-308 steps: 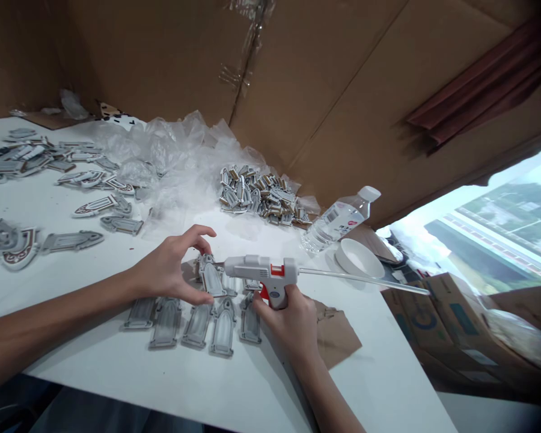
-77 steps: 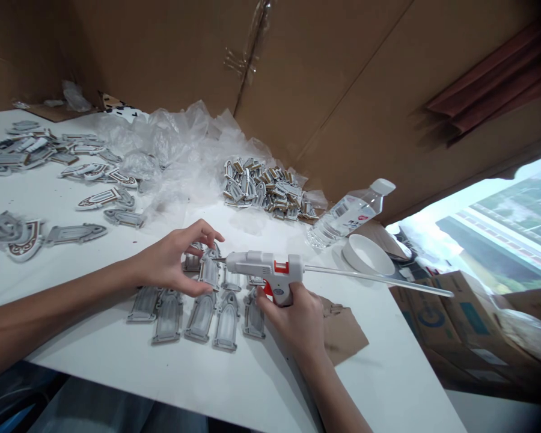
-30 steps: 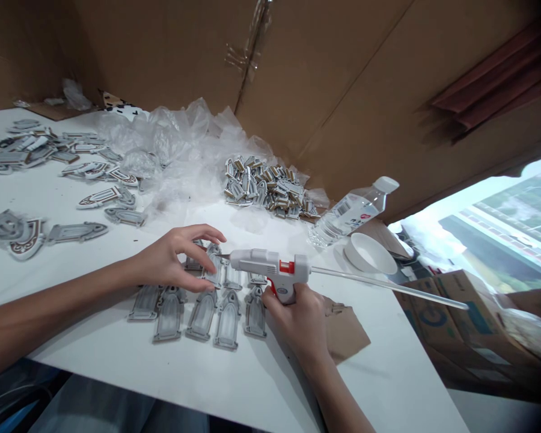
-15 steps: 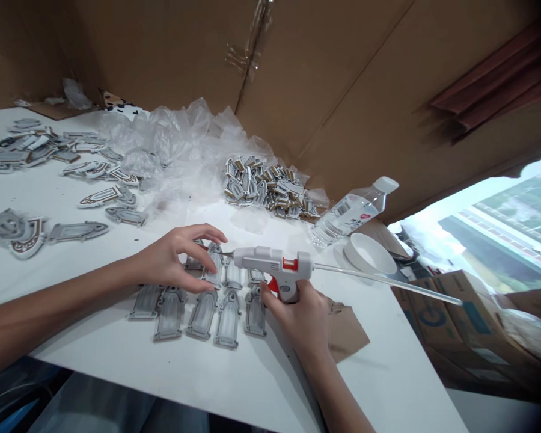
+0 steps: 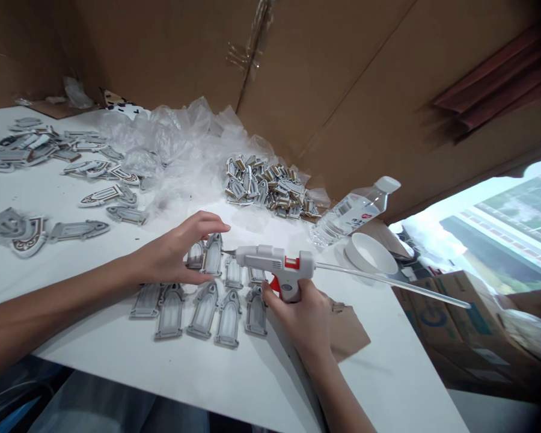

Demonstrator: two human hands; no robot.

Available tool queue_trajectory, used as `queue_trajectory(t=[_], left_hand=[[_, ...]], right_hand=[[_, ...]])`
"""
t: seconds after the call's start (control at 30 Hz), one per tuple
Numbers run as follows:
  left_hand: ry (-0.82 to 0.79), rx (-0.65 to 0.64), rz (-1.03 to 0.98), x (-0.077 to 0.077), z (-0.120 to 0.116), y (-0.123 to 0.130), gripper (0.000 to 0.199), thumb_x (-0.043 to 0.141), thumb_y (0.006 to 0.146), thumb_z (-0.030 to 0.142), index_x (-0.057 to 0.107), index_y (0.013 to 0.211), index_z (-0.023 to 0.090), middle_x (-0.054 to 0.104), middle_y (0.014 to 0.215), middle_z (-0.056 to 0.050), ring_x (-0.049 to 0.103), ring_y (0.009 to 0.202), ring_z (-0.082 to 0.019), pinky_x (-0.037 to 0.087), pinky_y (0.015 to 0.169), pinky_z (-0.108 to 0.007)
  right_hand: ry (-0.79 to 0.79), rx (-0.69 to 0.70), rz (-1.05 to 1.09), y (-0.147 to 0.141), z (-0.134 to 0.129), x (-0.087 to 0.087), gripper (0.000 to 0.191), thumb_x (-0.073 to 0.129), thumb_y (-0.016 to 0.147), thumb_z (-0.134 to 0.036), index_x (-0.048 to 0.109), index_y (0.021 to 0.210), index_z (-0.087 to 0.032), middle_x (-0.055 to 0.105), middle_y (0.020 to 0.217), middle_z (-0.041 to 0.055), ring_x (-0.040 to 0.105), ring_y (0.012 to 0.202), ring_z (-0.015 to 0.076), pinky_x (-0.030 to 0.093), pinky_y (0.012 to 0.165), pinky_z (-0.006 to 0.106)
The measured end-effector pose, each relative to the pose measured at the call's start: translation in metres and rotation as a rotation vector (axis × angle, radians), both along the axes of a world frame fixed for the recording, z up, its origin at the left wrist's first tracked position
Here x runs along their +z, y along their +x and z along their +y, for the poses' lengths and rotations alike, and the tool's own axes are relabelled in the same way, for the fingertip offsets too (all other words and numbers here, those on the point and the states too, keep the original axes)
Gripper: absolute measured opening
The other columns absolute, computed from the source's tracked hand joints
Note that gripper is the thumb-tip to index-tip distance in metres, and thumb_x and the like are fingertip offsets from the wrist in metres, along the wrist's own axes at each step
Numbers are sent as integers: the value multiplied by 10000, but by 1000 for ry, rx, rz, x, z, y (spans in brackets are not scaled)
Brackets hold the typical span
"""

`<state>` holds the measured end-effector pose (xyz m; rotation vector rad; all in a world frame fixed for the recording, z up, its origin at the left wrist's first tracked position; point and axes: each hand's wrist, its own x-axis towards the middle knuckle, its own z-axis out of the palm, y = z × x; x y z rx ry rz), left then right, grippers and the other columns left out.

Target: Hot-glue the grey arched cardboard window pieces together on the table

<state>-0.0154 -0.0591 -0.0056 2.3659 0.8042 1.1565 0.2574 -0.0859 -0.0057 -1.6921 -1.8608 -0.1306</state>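
Note:
My right hand (image 5: 304,316) is wrapped round the handle of a white hot glue gun (image 5: 270,261) with a red trigger. A long clear glue stick (image 5: 392,284) sticks out of its back, and its nozzle points left. To the left of the nozzle, my left hand (image 5: 184,249) is open, thumb and fingers apart around a grey arch-shaped piece (image 5: 213,255); whether it touches the piece I cannot tell. Several similar arch-shaped pieces (image 5: 228,319) lie in rows on the white table below both hands. The gun's grip partly hides one of them.
Behind the hands is a heap of small arch pieces (image 5: 270,186) beside crumpled clear plastic (image 5: 175,144). More pieces (image 5: 31,147) lie at left. A tilted water bottle (image 5: 354,210), a white bowl (image 5: 370,255) and a cardboard scrap (image 5: 349,331) are at right.
My left hand's fingers have lifted and spread away from the arch-shaped piece, which now shows more fully. The glue gun has shifted very slightly right, still in my right hand.

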Motion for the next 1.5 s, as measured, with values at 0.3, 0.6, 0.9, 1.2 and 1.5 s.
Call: queue_trajectory(t=[0.3,0.6,0.9,1.2,1.5], left_hand=[[160,9,62,-3,7,-4,748,733,770,237,326,1398,261,458,1284,-132,460,1240,-280,488,989,-442],[166,7,67,-2,6,-4,729,720,783,217,333,1399,267,455,1291,-132,454,1248,-269,478,1004,-438],[178,10,71,-1,7,-4,714,721,778,202,348,1384,257,452,1288,-133,466,1242,-262,481,998,-414],[183,33,104,-1,4,-3,687,717,777,182,359,1359,257,467,1271,-135,492,1224,-270,475,996,-443],[199,43,83,0,5,-4,708,739,766,199,363,1359,284,489,1262,-129,504,1200,-281,487,973,-455]], right_hand=[[38,66,0,-1,-1,-1,346,610,646,-442,349,544,-238,398,386,-61,384,350,107,289,424,236],[14,130,-16,2,-3,-7,363,657,663,-420,370,550,-228,420,389,-65,403,345,98,301,419,225],[-78,114,-3,2,-3,-6,340,634,656,-419,364,564,-235,438,404,-59,427,373,114,307,427,229],[-132,102,-26,3,-3,-4,285,563,633,-347,311,545,-245,415,404,-54,415,397,123,307,451,238],[-87,122,-23,2,-4,-4,363,576,678,-397,278,536,-246,409,396,-54,396,372,109,310,444,240]])
